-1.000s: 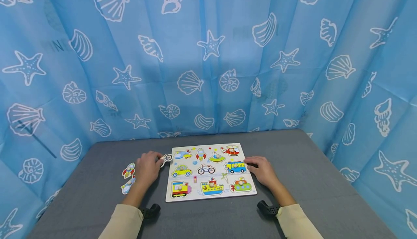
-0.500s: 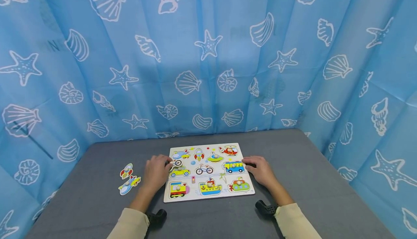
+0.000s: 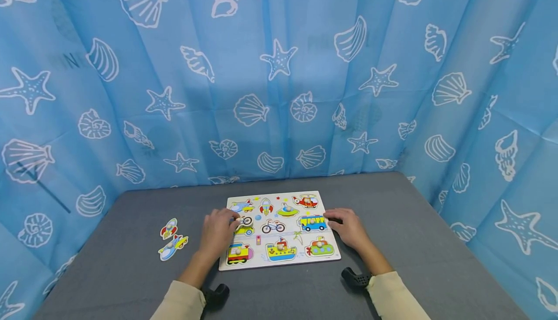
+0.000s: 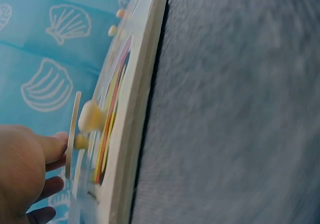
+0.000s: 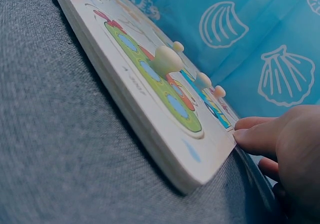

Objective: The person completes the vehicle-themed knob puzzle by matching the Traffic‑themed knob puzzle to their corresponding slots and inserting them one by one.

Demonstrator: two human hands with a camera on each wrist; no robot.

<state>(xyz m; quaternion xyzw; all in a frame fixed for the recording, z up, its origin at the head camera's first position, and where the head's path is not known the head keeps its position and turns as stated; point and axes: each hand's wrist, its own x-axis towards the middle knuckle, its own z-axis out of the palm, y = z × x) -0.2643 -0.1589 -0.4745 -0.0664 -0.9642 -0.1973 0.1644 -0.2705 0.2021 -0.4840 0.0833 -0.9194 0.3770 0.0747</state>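
My left hand (image 3: pixel 219 230) pinches a bicycle puzzle piece (image 3: pixel 246 221) over the left part of the wooden puzzle board (image 3: pixel 260 256). One wheel shows beyond the fingertips; the hand covers the rest. In the left wrist view the piece (image 4: pixel 73 134) appears edge-on, raised off the board. Below it in the head view is the yellow car piece (image 3: pixel 245 231), partly hidden. At the board's right edge, beside the bus piece (image 3: pixel 313 223), my right hand (image 3: pixel 348 225) grips the rim between thumb and fingers. The middle of the board has a printed bicycle picture (image 3: pixel 273 226).
A rocket piece (image 3: pixel 169 229) and an airplane piece (image 3: pixel 173 248) lie on the grey tabletop (image 3: pixel 144 281), left of the board. Knobbed train (image 3: pixel 239 253), boat (image 3: pixel 281 251) and submarine (image 3: pixel 319 247) pieces sit along the board's near side. A blue shell-print curtain (image 3: pixel 279 131) hangs behind.
My left hand has carried the bicycle piece rightward from beside the board to over its left part. The airplane piece shows fully now. My right hand stays at the board's edge.
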